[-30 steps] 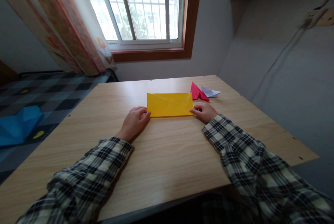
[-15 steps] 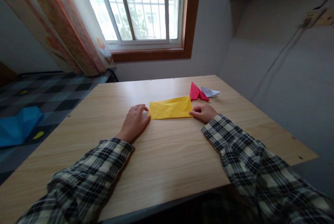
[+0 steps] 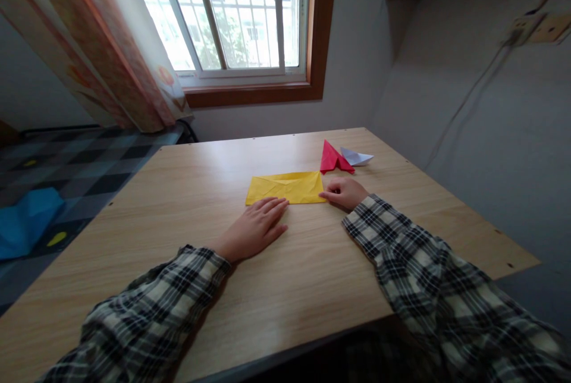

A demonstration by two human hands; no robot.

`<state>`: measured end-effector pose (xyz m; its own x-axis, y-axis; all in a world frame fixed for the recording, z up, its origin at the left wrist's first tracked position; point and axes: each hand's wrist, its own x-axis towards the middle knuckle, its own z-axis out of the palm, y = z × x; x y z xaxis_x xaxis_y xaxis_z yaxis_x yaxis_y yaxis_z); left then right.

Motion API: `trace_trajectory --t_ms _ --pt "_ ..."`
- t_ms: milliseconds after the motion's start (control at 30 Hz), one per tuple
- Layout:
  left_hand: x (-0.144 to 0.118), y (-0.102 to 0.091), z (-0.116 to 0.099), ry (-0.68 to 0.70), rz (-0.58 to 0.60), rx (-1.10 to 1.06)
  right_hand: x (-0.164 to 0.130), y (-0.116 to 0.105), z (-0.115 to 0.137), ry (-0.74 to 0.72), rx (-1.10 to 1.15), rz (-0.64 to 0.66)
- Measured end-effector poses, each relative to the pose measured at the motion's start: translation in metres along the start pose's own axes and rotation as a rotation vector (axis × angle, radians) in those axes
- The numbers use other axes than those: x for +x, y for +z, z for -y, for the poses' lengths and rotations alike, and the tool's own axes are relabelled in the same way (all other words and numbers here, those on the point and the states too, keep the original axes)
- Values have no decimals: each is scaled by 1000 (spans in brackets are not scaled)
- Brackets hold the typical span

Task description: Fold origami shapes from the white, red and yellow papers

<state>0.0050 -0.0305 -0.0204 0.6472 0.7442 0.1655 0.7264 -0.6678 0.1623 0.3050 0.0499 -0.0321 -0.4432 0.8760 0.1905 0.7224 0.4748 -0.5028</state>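
A folded yellow sheet of paper [image 3: 297, 187] lies on the wooden table [image 3: 285, 288], long side towards me, with creases across it. Flat and open, my left hand [image 3: 254, 228] rests with its fingertips on the near edge of the paper, left of its middle. The thumb lies on the bare wood. At the paper's lower right corner, my right hand [image 3: 345, 191] pinches the edge between thumb and curled fingers.
Behind my right hand stand a red folded paper shape [image 3: 334, 158] and a white paper boat [image 3: 357, 157]. On the checked surface at the left lies a blue folded paper [image 3: 29, 219]. A window [image 3: 241, 14] and a curtain [image 3: 102, 38] are beyond the table.
My left hand has let go of the paper's left end and moved right and nearer, now spread along the near edge. The paper lies flatter. My right hand keeps its pinch.
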Motion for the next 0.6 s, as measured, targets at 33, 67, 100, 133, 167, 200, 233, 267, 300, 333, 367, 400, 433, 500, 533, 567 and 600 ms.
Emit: trace_trajectory --t_ms 33,67,100,133,167,200,233,267,300,333,367,400,433,500,533,567,600 --pt "0 -1 0 -6 0 13 0 0 0 -5 5 -2" --pt "0 -2 0 -10 -1 29 -1 0 0 -8 6 -5" --pt "0 -4 0 -13 -3 47 -1 0 0 -10 5 -9" --pt "0 -6 -1 -15 -3 65 -1 0 -1 -9 2 -12" --pt "0 -7 -2 -15 -2 79 -1 1 -1 -7 2 -11" --pt "1 -9 -3 -14 0 91 -1 1 -1 -2 2 -10" --pt "1 -10 -4 -13 4 98 -1 1 -1 5 3 -8" --pt "1 -11 -5 -13 7 101 -1 1 -1 11 3 -7" --pt "1 -11 -5 -13 9 103 -1 1 -1 18 3 -7" --pt "1 -11 -6 -11 9 104 -1 1 -1 24 2 -6" --pt "1 -11 -5 -10 8 106 -1 1 -1 30 1 -8" --pt "1 -11 -5 -7 8 109 -1 1 -1 32 -1 -9" --pt "1 -10 -5 -6 9 113 0 1 -1 33 -4 -11" --pt "1 -8 -3 -8 17 121 0 1 -1 30 -4 -16" --pt "0 -7 -2 -15 24 123 0 1 -2 29 0 -20" --pt "0 -6 -2 -26 35 123 0 2 -2 28 5 -27" --pt "0 -6 -1 -39 48 122 0 2 -3 28 13 -36"
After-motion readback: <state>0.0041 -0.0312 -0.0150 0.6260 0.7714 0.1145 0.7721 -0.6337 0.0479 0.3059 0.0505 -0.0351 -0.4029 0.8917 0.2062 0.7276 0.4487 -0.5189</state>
